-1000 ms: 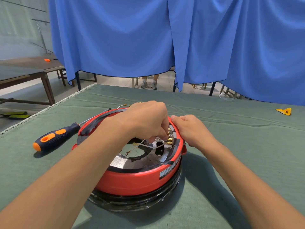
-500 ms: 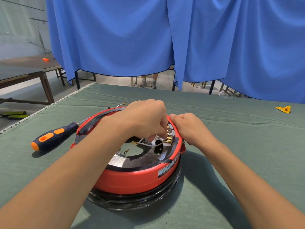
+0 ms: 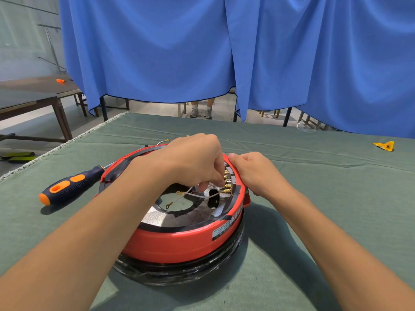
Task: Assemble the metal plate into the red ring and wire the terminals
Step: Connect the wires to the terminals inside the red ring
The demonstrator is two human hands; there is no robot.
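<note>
The red ring (image 3: 179,243) sits on the green-covered bench (image 3: 314,221), nearest the viewer, with the metal plate (image 3: 157,217) seated inside it. The left hand (image 3: 193,160) reaches in, fingers curled, pinching a white wire (image 3: 193,194) at the brass terminals (image 3: 227,187). The right hand (image 3: 256,173) grips the ring's far rim. A screwdriver (image 3: 67,187) lies left.

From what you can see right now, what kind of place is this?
Probably a workshop or training room for assembly work. A blue curtain screens off a bench covered in green cloth, a screwdriver lies beside the red ring, and plain wooden tables stand at the side.
</note>
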